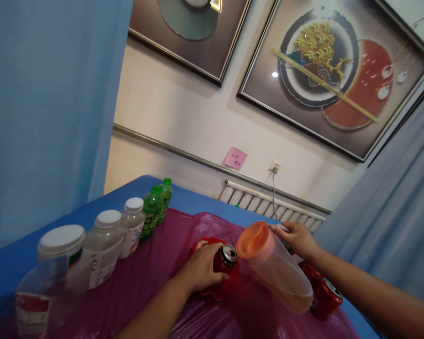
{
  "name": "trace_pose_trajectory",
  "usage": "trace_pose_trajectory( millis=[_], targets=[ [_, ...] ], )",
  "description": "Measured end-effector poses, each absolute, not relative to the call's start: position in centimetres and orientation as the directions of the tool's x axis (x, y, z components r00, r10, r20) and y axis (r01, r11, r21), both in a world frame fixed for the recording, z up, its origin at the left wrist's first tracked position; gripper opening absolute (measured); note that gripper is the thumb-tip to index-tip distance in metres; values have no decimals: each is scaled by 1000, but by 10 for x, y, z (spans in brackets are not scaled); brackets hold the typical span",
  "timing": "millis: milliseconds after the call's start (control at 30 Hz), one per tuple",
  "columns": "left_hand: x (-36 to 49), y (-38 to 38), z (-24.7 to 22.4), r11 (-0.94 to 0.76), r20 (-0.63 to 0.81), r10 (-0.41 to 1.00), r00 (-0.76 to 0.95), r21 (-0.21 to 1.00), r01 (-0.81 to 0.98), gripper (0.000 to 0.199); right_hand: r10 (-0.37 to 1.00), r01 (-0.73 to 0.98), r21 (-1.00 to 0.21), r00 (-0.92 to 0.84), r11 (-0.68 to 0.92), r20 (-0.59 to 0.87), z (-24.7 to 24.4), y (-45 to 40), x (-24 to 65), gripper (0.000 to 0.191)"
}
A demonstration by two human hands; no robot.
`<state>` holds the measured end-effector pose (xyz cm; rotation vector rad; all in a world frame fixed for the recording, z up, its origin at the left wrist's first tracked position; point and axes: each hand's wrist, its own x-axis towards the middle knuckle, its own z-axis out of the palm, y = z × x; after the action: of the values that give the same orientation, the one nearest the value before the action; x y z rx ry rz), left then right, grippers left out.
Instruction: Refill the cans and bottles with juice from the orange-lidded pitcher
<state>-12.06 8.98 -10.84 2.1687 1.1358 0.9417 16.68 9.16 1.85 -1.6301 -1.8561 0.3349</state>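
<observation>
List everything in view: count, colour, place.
wall: 1, whitish, behind
pictures: 2, brownish, wall
note: 1, pink, wall
pipe: 1, grey, wall
socket: 1, white, wall
cord: 1, grey, below socket
radiator: 1, white, below pipe
curtains: 2, blue, sides
table: 1, blue, below
sheet: 1, purple, on table
white-capped bottles: 3, clear, left
green bottles: 2, green, left
can: 1, red, bottom centre
unclear item: 1, red, by can
pitcher: 1, clear, orange-lidded, right of can
other cans: at least 1, red, right
left hand: 1, bare, around can
right hand: 1, bare, by pitcher
</observation>
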Motion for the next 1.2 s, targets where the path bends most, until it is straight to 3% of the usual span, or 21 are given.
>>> trace_pose_trajectory(
  millis=[1200],
  targets=[
    [-120,90,-109,-533,339,836,431,689,491,54,953,803,-567,-7,186,302,21,86,162,61]
  ],
)
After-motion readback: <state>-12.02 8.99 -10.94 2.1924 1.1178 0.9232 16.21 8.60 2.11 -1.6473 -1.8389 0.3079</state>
